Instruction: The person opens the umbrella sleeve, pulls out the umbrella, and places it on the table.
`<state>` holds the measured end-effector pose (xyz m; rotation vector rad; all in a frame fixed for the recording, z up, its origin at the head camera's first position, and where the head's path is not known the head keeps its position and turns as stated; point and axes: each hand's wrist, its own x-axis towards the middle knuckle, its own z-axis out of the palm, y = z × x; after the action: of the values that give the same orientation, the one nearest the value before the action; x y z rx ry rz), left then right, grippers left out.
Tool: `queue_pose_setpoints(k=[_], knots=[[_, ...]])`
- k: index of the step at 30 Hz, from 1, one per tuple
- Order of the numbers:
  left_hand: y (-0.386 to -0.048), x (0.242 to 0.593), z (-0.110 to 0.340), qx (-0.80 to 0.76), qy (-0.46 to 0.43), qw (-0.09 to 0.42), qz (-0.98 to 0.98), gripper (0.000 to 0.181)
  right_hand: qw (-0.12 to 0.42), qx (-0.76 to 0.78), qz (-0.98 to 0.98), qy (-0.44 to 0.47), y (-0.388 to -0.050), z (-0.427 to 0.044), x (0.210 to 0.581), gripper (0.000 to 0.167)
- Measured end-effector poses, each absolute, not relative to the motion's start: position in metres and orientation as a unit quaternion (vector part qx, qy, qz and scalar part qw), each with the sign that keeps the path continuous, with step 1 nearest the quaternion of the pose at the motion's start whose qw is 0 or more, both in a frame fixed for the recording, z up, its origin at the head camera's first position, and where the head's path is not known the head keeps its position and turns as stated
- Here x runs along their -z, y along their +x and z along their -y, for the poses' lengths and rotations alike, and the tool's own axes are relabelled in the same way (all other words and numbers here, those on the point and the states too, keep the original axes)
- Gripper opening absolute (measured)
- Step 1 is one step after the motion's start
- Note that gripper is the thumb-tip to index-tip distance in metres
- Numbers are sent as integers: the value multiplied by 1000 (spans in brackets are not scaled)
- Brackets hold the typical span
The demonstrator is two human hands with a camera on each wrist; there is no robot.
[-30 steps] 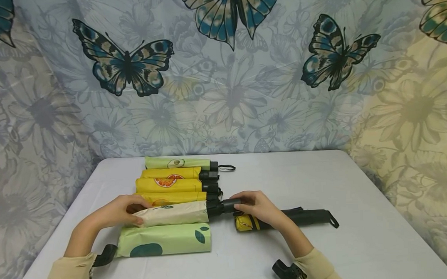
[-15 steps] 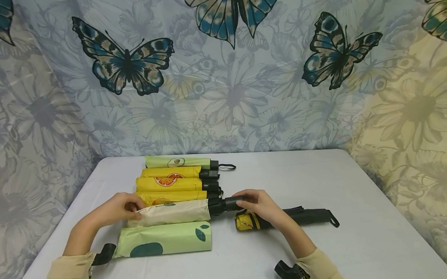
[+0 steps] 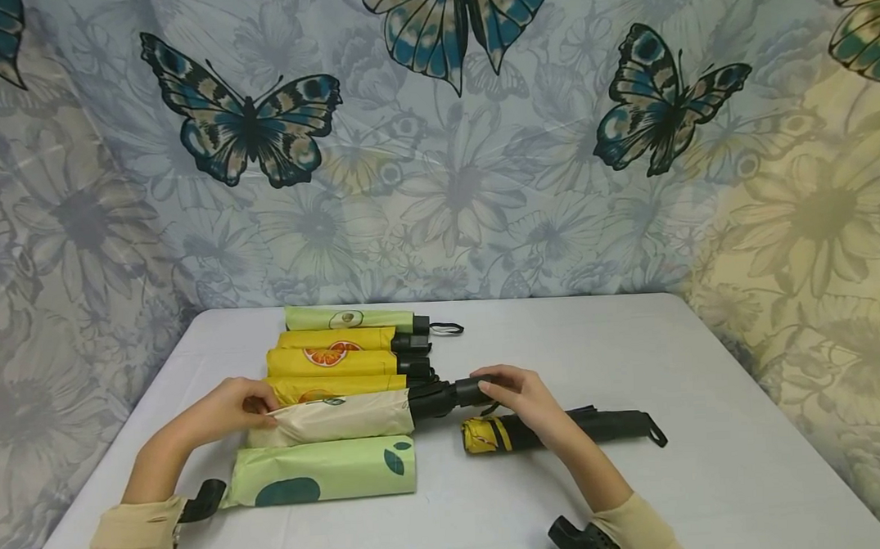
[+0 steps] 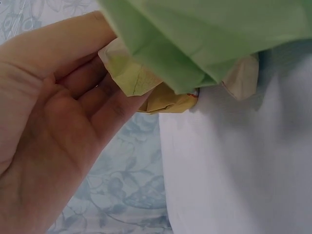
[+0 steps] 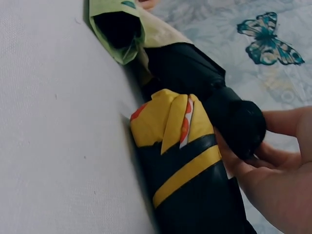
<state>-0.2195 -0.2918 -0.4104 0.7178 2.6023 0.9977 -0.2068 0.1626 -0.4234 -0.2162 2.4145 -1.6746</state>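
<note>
Left hand (image 3: 232, 410) pinches the cream cover (image 3: 343, 418), just behind the green cover (image 3: 338, 474); apart from it, right hand (image 3: 522, 398) grips the handle (image 3: 471, 393) of the black umbrella (image 3: 432, 400). The umbrella's other end is hidden inside the cream cover; more black shows than 1 second ago.

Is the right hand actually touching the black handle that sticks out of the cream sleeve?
Touching. The right wrist view shows the right hand gripping the black handle at its outer end.

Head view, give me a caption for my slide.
Left hand pinches the cream cover; right hand holds the black umbrella handle.
</note>
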Motion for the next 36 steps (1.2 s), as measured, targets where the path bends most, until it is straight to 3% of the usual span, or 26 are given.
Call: queue_pose_setpoints(k=[11,36], knots=[[-221,413,293,-344,244,135,-897,10,89,601,-794,-17,-207,-172,419,39],[-221,414,292,-348,261,127,-891,9,33,616,-787,-26,-202,-227,405,51]])
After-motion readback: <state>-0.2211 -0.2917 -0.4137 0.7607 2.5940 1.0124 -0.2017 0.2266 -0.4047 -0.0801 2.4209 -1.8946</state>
